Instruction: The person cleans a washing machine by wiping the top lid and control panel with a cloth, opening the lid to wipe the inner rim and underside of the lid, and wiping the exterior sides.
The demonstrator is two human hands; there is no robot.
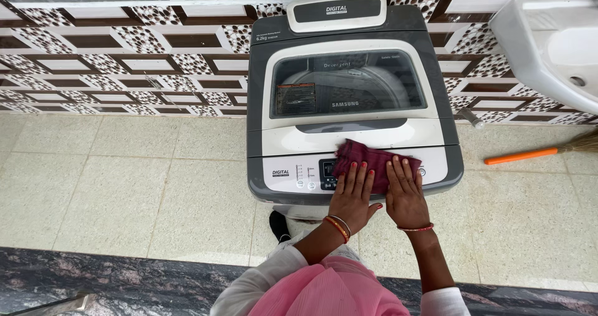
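A grey and white top-loading washing machine [349,104] stands on the tiled floor with its glass lid closed. A dark maroon cloth [367,157] lies on the machine's front control panel. My left hand [352,194] lies flat with fingers spread on the cloth's left part. Beside it, my right hand [405,191] presses flat on the cloth's right part. Both wrists wear bangles. The cloth and hands cover part of the panel's buttons.
A patterned brown and white tiled wall [124,67] runs behind the machine. A white wash basin [548,42] hangs at the top right. A broom with an orange handle [520,156] lies on the floor at the right. A dark stone ledge [112,282] crosses the near edge.
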